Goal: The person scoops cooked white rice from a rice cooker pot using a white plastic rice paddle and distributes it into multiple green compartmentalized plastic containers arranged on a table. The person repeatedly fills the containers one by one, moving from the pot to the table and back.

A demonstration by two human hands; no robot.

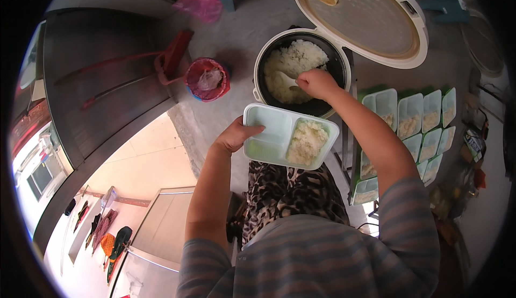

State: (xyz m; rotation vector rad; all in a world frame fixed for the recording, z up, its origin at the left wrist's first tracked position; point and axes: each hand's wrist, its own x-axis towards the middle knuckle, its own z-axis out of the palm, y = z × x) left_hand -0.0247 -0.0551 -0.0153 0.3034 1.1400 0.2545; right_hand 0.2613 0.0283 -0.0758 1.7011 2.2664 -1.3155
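Note:
My left hand (237, 135) grips the left end of a pale divided food container (267, 130), its thumb over the rim. White rice (307, 142) fills the container's right compartment; the two left ones hold no food. Just beyond it stands a large rice cooker (258, 66) with a dark inner pot, partly filled with cooked rice (303, 55). Inside the pot, my right hand (320, 85) is closed around a white rice paddle (286, 79), whose blade touches the rice. The cooker's lid (365, 21) is swung up toward the far right.
Several rice-filled containers (411, 115) stand in rows on a rack to my right. A bin with a red liner (208, 80) is left of the cooker. Farther left is a dark metal panel (102, 66). A pink plastic bag (198, 2) lies at the back.

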